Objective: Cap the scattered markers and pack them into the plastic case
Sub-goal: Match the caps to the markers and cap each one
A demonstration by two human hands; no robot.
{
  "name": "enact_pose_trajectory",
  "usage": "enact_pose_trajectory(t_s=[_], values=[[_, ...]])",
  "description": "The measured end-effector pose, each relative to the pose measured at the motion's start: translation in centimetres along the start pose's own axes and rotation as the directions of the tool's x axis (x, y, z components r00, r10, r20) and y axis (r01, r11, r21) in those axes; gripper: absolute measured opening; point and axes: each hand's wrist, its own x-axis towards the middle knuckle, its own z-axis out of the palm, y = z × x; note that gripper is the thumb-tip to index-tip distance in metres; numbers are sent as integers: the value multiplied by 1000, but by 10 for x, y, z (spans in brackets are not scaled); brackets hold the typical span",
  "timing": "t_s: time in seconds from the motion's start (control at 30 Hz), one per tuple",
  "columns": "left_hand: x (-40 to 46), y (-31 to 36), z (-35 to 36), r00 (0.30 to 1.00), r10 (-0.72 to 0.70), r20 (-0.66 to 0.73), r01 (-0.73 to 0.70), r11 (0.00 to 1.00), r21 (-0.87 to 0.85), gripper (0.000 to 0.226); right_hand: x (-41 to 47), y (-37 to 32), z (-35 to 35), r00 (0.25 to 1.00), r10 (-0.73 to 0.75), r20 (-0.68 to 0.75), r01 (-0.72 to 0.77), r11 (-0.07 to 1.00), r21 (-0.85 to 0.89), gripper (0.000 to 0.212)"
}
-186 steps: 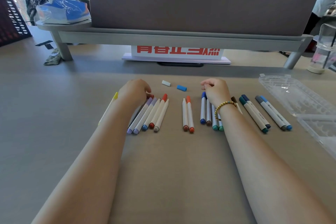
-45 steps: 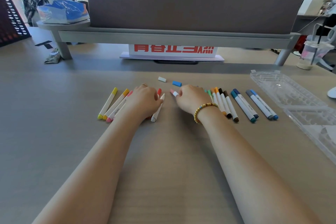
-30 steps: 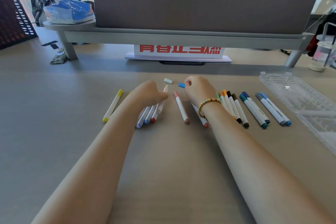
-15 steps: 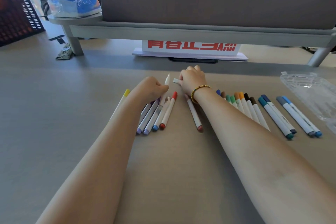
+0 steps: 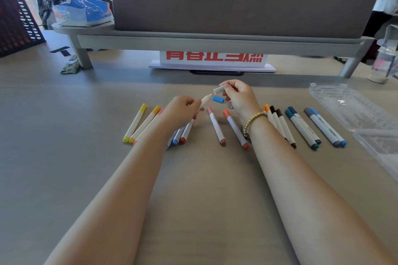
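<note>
Markers [image 5: 216, 128] all over the desk, case [image 5: 353, 107] sitting open at 3 o'clock
left hand [image 5: 179, 112] grips an uncapped marker [image 5: 204, 100], right hand [image 5: 239, 95] pinches a pale cap [image 5: 218, 89] just off its tip; blue cap [image 5: 218, 99] lies below
</note>
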Motion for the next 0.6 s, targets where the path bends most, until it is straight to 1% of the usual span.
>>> enact_pose_trajectory(t_s=[0.1, 0.27, 0.43, 0.6], values=[[-2, -1, 0, 1000, 25, 13, -25, 999, 21, 32, -3, 5, -7, 1000, 10, -15, -9, 1000, 8, 26], [-5, 1, 4, 999, 39, 37, -40, 999, 18, 37, -6, 8, -12, 1000, 24, 17, -24, 999, 22, 26], [-6, -2, 3, 998, 52, 41, -51, 999, -20, 30, -6, 8, -9, 999, 19, 30, -19, 1000, 1, 26], [-6, -2, 4, 994, 73, 75, -71, 997, -31, 29, -5, 9, -12, 999, 50, 12, -51, 997, 51, 26]])
